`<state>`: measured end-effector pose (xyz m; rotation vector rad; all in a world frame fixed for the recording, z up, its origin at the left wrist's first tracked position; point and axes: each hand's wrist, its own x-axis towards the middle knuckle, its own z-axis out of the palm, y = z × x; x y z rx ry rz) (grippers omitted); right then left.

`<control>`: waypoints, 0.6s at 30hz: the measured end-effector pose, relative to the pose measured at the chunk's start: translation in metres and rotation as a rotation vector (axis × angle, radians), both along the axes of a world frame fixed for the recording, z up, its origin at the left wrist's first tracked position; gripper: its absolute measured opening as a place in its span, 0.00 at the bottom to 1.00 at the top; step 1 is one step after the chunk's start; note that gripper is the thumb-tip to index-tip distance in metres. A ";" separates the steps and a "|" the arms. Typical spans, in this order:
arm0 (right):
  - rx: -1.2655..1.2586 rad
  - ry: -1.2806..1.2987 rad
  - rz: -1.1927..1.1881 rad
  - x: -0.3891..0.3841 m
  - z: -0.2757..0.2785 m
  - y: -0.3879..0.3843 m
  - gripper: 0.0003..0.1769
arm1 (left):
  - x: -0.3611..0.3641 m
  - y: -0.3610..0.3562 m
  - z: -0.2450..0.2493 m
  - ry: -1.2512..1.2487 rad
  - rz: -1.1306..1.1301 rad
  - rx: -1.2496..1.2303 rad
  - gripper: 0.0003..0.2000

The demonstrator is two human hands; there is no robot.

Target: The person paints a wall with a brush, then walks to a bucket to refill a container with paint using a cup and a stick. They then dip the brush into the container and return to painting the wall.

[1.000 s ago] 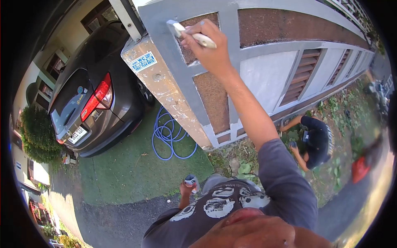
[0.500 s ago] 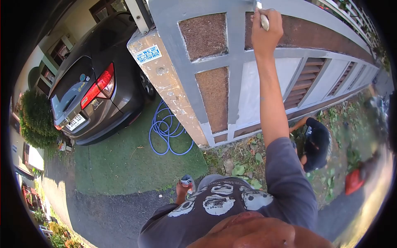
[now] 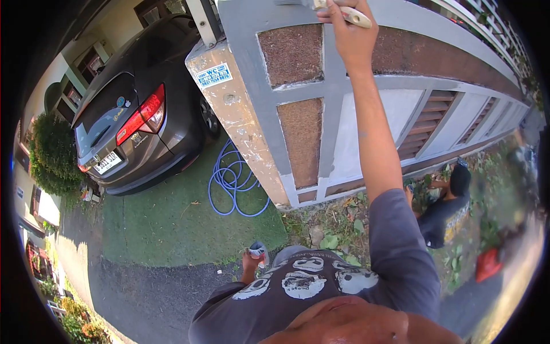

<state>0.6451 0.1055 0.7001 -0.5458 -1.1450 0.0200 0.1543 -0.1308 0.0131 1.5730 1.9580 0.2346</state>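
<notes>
My right hand (image 3: 349, 34) is raised high and grips a paintbrush (image 3: 344, 11) by its pale handle. The bristles press on the grey top band of the wall (image 3: 269, 109) at the upper edge of view. The wall has grey-painted frames around rough brown panels. Low down by my waist, my left hand (image 3: 250, 265) holds a small grey paint cup (image 3: 258, 250). My grey sleeve and printed shirt fill the lower middle.
A dark car (image 3: 132, 114) is parked left of the wall's end pillar. A coiled blue hose (image 3: 232, 180) lies on the grass by the pillar. Another person (image 3: 444, 209) in dark clothes crouches in weeds at the wall's base, right. A red object (image 3: 486, 265) lies beyond.
My right hand moved the brush from the left grey frame up and right to the top band. The crouching person shifted to the right.
</notes>
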 end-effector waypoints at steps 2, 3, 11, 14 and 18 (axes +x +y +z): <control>0.195 -0.099 -0.318 0.049 -0.005 -0.009 0.08 | -0.004 -0.001 -0.013 0.003 -0.007 -0.011 0.61; 0.210 -0.061 -0.437 0.072 -0.009 -0.015 0.07 | -0.007 -0.003 -0.017 -0.014 -0.020 0.002 0.61; 0.243 -0.238 -0.894 0.044 -0.010 -0.008 0.08 | -0.009 -0.015 -0.015 -0.015 0.025 -0.001 0.63; 0.199 -0.329 -0.652 -0.059 0.000 -0.015 0.06 | -0.010 -0.016 -0.016 -0.062 0.047 -0.008 0.62; 0.316 -0.333 -0.165 -0.121 0.004 -0.015 0.07 | -0.012 -0.015 -0.011 -0.059 0.045 -0.024 0.62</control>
